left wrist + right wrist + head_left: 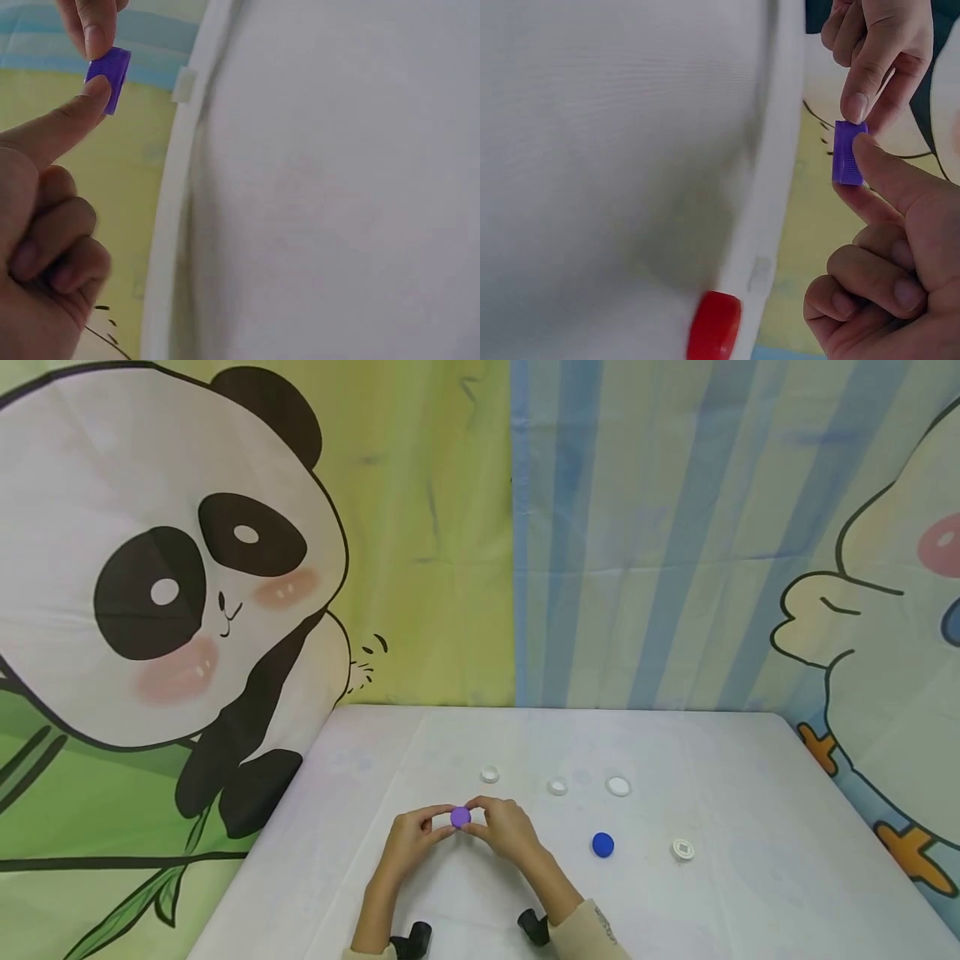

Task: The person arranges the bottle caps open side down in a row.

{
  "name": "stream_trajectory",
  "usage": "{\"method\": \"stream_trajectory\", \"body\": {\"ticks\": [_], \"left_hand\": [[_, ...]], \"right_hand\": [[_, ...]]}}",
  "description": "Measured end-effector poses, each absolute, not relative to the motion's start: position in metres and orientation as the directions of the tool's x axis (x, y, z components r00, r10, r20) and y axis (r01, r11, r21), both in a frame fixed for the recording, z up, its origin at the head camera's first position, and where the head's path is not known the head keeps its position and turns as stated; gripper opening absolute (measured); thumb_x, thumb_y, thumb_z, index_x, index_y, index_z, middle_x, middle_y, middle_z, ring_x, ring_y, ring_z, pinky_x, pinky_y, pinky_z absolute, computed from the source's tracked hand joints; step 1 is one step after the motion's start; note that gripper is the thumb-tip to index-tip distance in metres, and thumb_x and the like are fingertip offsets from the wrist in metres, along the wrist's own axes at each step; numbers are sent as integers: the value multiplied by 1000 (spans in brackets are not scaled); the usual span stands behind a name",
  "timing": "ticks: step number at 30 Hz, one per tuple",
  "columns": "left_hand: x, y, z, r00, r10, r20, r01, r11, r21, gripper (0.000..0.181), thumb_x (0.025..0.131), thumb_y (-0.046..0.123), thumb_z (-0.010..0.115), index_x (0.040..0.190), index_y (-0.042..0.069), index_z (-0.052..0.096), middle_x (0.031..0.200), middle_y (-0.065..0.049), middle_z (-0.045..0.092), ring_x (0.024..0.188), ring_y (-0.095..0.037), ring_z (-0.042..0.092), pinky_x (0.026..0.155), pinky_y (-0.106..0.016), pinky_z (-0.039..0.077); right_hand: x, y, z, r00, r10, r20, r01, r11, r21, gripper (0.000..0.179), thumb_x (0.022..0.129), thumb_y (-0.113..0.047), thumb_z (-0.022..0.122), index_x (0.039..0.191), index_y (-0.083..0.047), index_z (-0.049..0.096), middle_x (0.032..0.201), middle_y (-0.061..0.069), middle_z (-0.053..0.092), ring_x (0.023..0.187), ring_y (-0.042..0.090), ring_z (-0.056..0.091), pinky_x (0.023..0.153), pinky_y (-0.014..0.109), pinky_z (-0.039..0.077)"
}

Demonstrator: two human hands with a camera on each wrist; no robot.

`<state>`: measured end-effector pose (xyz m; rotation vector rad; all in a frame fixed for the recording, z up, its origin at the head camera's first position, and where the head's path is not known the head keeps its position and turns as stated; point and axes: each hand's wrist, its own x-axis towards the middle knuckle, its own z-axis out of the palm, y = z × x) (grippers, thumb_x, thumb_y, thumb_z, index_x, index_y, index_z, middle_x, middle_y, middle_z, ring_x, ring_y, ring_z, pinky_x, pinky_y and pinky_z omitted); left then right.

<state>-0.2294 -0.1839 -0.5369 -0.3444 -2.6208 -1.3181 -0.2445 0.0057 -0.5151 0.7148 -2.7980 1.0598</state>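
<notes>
Where the purple cap [461, 817] sits: raised over the white table [420, 735], between left hand [411, 837] and right hand [508, 828]
Left grip: thumb and index finger slightly parted, pinching one side, other fingers curled
Right grip: same pinch on the opposite side
Drop risk: uneven pressure on the narrow rim could squeeze it loose
Roll risk: if dropped, its round edge may carry it away

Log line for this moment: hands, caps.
left hand: pinches purple cap | right hand: pinches purple cap | purple cap: held above table | blue cap: on table
</notes>
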Motion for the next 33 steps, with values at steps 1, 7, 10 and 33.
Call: {"method": "stream_trajectory", "body": {"ticks": [1, 7, 10, 33], "left_hand": [[-230, -185, -541, -959, 127, 253, 278, 589, 759, 29, 74, 33, 70, 102, 26, 68, 54, 8, 40, 47, -1, 32, 42, -18, 30], [-231, -187, -553, -967, 160, 197, 253, 630, 734, 27, 77, 32, 69, 103, 25, 67, 50, 8, 37, 42, -1, 28, 39, -19, 27], [-231, -187, -554, -967, 175, 188, 256, 642, 723, 27, 77, 31, 69, 103, 23, 67, 50, 8, 37, 41, -1, 27, 38, -19, 27], [-293, -179, -501, -945, 252, 210, 326, 790, 519, 25, 82, 29, 64, 103, 15, 68, 70, 4, 59, 59, -8, 45, 51, -23, 38]], "right_hand": [[-245, 4, -518, -890, -403, 214, -446, 672, -591, 30, 78, -34, 67, 102, -15, 66, 53, -8, 46, 47, 3, 30, 42, 19, 27], [-247, -1, -529, -902, -388, 190, -429, 750, -504, 26, 75, -32, 70, 96, -15, 68, 80, 1, 67, 56, 8, 48, 50, 24, 39], [-246, -4, -529, -917, -370, 147, -393, 779, -489, 26, 75, -32, 71, 95, -17, 69, 85, 2, 68, 65, 16, 58, 53, 29, 43], [-292, 37, -499, -959, -247, 138, -281, 787, -550, 38, 79, -35, 66, 108, -10, 64, 106, 9, 64, 88, 24, 61, 77, 39, 48]]}}
